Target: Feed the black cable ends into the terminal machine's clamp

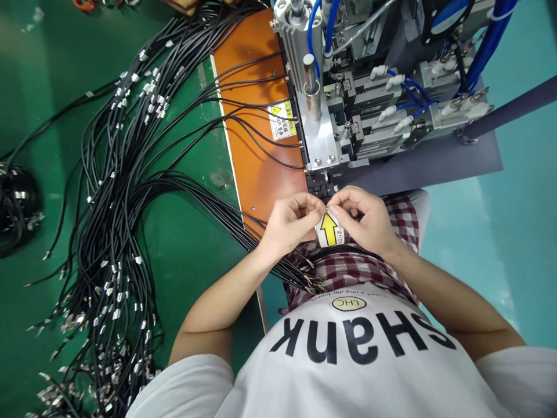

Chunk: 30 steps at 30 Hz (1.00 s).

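My left hand [293, 223] and my right hand [365, 223] meet fingertip to fingertip at the front of the machine [319, 139]. Both are closed in a pinch on something tiny between them, too small to make out; it may be a cable end. Just below the fingertips shows a white label with a yellow arrow [329, 230]. Under my left forearm runs a bundle of black cables [200, 194], its stripped coloured wire ends [314, 284] lying at my lap. Several single black cables [256, 113] lead across the orange plate [265, 180] into the machine's side.
A large heap of black cables [126, 157] with silvery tags and connectors covers much of the green table [209, 232]. Another cable coil [17, 203] lies at the far left. Pneumatic cylinders [383, 139] and blue hoses [491, 40] stand at the upper right.
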Available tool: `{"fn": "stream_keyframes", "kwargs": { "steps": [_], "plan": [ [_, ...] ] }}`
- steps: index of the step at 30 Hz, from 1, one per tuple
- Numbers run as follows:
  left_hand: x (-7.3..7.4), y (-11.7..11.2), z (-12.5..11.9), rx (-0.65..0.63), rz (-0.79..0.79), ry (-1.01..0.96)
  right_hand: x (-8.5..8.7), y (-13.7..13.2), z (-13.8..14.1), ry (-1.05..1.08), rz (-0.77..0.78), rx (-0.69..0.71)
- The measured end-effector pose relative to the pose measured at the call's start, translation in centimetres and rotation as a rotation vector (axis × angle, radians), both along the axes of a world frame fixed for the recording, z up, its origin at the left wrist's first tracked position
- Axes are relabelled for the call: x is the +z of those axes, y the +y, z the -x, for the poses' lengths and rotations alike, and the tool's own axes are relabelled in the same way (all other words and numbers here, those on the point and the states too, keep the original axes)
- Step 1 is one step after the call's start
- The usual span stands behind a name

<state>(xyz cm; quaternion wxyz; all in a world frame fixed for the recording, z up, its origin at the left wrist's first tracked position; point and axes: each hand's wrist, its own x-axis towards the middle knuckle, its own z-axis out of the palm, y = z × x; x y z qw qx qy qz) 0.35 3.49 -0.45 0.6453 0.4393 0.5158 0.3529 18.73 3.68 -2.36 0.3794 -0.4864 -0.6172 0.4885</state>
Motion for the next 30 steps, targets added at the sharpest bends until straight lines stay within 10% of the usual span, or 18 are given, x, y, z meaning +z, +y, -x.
{"fn": "stream_keyframes", "kwargs": {
  "steps": [7, 18, 30],
  "plan": [
    [-0.38, -0.03, 0.22, 0.008, -0.023, -0.008, 0.10, -0.18, -0.67, 0.100, 0.195, 0.039],
    [0.35, -0.14, -0.12, 0.006, -0.004, 0.001, 0.02, -0.48, -0.05, 0.023, 0.055, -0.035],
    [0.08, -0.49, -0.20, 0.015, -0.032, 0.047, 0.68, 0.02, -0.35, 0.175, 0.363, -0.029]
  ]
}}
